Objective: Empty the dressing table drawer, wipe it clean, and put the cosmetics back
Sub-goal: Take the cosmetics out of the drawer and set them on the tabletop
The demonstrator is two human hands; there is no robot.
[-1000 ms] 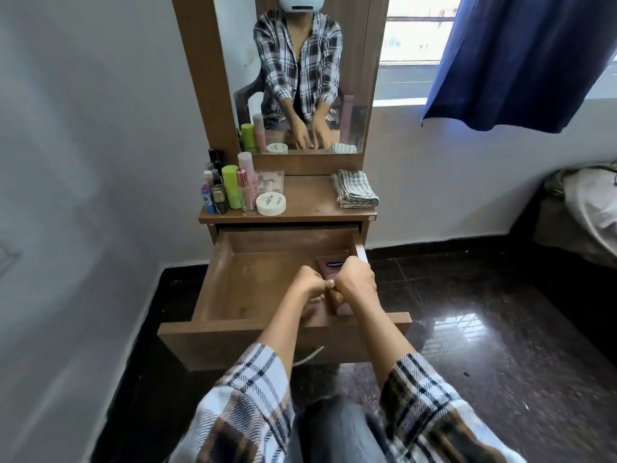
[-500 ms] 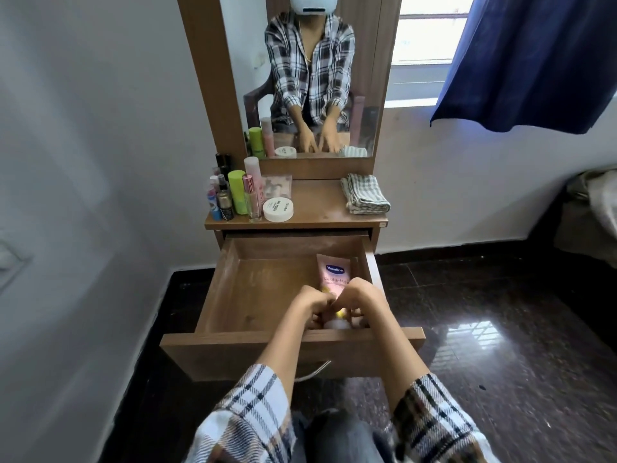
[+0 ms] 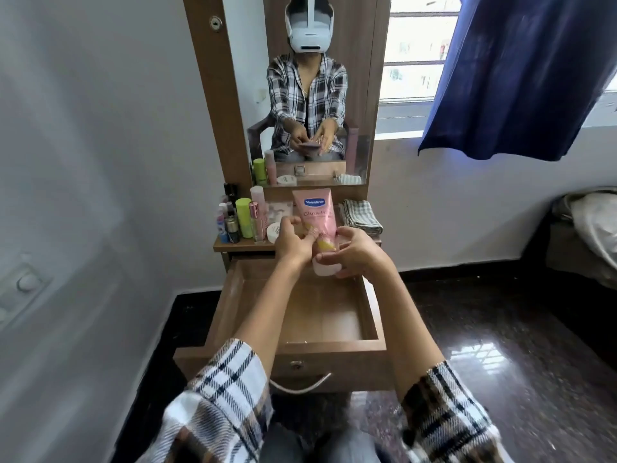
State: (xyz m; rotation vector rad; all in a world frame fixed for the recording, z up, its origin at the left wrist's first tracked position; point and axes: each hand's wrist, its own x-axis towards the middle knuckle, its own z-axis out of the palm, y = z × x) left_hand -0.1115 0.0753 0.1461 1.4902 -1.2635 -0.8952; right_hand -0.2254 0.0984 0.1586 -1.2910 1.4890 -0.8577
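Note:
A pink lotion tube point(image 3: 317, 212) with a white cap is held upright above the back of the open wooden drawer point(image 3: 334, 345). My left hand point(image 3: 293, 242) holds the tube's left side, thumb across its lower part. My right hand point(image 3: 350, 255) grips the cap end from the right. Nothing is visible lying in the drawer. Several bottles point(image 3: 243, 218) and a white jar point(image 3: 273, 232) stand on the left of the dressing table top point(image 3: 233, 245). A folded checked cloth point(image 3: 362, 217) lies on its right.
A mirror point(image 3: 310, 95) rises behind the table top. A white wall stands close on the left. Dark glossy floor point(image 3: 500, 329) spreads to the right, with bedding point(image 3: 594, 225) at the far right and a blue curtain point(image 3: 521, 75) over the window.
Both hands have lifted the pink tube out of the drawer's right side and raised it upright in front of the table top. The camera view has tilted upward.

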